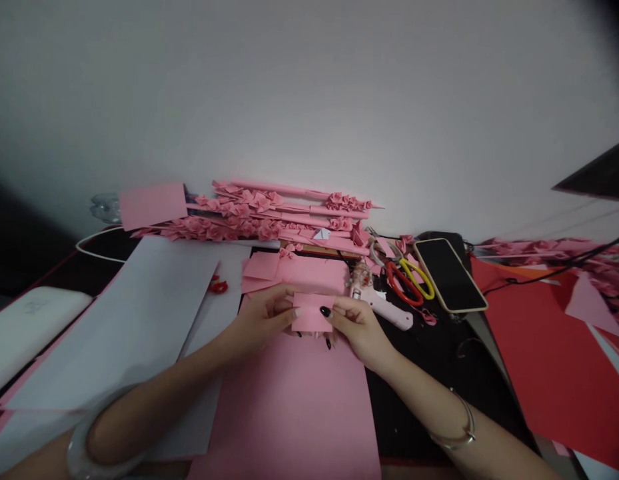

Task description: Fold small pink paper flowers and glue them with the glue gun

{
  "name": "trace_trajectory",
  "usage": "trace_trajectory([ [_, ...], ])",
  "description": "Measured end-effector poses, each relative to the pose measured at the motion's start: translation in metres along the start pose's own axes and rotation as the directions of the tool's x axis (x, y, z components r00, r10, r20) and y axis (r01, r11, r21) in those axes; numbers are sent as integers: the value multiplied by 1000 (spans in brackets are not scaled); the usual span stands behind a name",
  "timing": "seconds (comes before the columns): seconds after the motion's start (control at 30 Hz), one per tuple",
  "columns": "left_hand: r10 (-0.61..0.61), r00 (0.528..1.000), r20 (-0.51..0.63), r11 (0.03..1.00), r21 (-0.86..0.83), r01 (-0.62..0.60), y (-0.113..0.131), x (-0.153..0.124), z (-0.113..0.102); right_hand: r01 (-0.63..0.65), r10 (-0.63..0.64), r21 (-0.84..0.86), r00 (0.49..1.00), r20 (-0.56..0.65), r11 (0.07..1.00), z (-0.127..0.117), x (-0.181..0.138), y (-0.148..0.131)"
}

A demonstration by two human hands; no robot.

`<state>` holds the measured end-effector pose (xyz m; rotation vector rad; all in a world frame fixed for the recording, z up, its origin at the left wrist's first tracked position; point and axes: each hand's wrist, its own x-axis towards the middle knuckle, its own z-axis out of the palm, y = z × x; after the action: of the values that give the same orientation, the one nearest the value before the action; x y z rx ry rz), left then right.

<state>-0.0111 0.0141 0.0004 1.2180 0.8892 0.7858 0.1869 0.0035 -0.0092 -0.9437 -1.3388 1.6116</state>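
Note:
Both hands meet over the middle of the desk on a small pink paper piece (310,313). My left hand (265,319) pinches its left edge with thumb and fingers closed. My right hand (356,325), with dark nails, grips its right edge, thumb on top. The piece is held just above a large pink sheet (294,413) that lies flat under my forearms. More pink cut pieces (289,271) lie right behind the hands.
Pink paper flowers and rolled stems (269,217) are piled against the wall. A pink glue gun (384,305), red and yellow scissors (410,280) and a phone (449,273) lie to the right. White sheets (139,313) lie left, red paper (554,360) right.

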Motion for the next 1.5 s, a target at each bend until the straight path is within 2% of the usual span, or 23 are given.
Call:
trace_trajectory([
  [0.27,-100,993,59,981,-161,108,3,-5,-4,-22,23,224,1000,-2,974,-4,1,2],
  [0.53,-153,987,38,953,-258,158,7,-4,-2,-23,16,224,999,32,974,-4,0,-1],
  [0.63,-155,987,32,948,-277,158,6,-4,-3,-59,42,215,996,81,975,-5,-1,-3],
  [0.8,-152,988,29,932,-330,153,4,-4,-4,-153,83,311,971,226,938,-5,-2,-7],
  [0.9,-164,984,69,916,-359,178,4,-4,-4,-162,81,353,969,235,921,-4,-1,-6],
  [0.97,-163,984,66,925,-336,175,4,-3,-3,-153,97,321,978,183,935,-3,-1,-3],
  [1.07,-176,984,-14,967,-192,170,6,-2,0,-124,105,218,990,98,968,1,0,1],
  [1.17,-152,987,-50,986,-75,148,6,0,2,-99,89,145,993,77,984,5,0,1],
  [1.3,-88,995,-56,996,-27,86,3,0,2,-104,100,134,994,38,986,9,0,-2],
  [1.5,-100,992,-75,995,22,102,-1,0,1,-130,135,108,990,-36,986,9,0,-1],
])
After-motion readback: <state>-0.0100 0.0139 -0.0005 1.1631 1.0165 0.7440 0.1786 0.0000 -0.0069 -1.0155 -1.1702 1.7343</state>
